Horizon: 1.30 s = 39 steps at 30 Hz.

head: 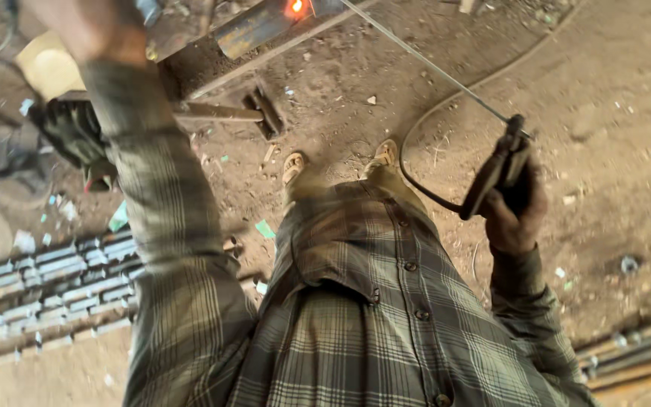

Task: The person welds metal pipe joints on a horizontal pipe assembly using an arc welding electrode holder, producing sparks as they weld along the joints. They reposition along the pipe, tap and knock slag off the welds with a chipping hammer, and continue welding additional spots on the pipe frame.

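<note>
Lying at far left on the dirt floor (612, 90): rows of short grey metal bars (54, 283), packed side by side, blurred. Rising above them along the left edge, a plaid sleeve (163, 226) ending in the left hand (88, 26) at the top of the view, raised close to the camera and partly cut off; fingers out of sight, so cannot tell whether clenched or released. Showing just behind that hand, a pale flat board-like object (47, 68), and below it a dark bulky thing (73, 136) too blurred to name. Resting further right on the ground, a rusty steel beam (254, 26) with a small orange glowing spot (294, 6) at its upper end, near the top edge. Standing in the middle, two feet in sandals (293, 166) on the dirt, below the plaid shirt front. Running from the glowing spot down to the right, a thin welding rod (423, 60), its lower end clamped in a dark electrode holder (495, 173). Grasping that holder tightly, the right hand (518, 207), fingers clenched round the handle, well right of the beam. Curving away from the holder across the floor, a dark cable (416, 128). Lying at bottom right, a few long metal rods (634, 354).
</note>
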### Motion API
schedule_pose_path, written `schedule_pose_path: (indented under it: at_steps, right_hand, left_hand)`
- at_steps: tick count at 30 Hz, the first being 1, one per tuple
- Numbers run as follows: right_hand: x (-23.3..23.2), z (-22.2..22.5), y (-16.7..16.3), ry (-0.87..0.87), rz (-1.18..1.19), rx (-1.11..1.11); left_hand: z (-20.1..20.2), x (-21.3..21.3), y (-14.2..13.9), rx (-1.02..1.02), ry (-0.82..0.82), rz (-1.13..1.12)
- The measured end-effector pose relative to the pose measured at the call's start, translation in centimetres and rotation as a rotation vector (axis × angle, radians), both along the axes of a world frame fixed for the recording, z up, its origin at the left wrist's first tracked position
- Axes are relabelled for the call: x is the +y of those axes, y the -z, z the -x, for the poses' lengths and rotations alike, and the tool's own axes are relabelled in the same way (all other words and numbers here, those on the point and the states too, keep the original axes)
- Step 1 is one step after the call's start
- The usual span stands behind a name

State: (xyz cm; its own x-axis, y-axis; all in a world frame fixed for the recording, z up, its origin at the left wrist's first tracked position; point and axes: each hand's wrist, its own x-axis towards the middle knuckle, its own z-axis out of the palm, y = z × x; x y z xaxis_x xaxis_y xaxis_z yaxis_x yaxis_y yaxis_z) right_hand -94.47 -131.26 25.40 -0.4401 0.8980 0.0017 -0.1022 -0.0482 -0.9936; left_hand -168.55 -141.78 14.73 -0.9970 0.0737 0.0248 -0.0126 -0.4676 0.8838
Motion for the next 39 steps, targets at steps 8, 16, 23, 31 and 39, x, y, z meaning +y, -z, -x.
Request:
schedule_pose_path:
  at_steps: [8,16,23,31,39]
  right_hand:
    - [7.7,0.5,0.1,-0.199,0.014,-0.163]
    - [11.1,0.9,-1.4,-0.33,0.221,-0.109]
    - [10.2,-0.1,2.0,-0.329,0.183,-0.085]
    - [9.7,0.7,0.7,-0.349,0.338,-0.059]
    - [10.1,1.1,1.1,-0.409,0.292,-0.042]
  left_hand:
    - [-7.4,-12.4,2.5,0.011,0.104,-0.321]
    - [-8.6,-12.4,0.6,-0.033,0.038,-0.127]
    - [-9.3,-15.0,2.0,-0.054,-0.035,0.196]
    - [-11.1,-15.1,0.6,-0.122,0.086,0.187]
    - [-12.9,-13.4,0.9,-0.27,-0.147,0.339]
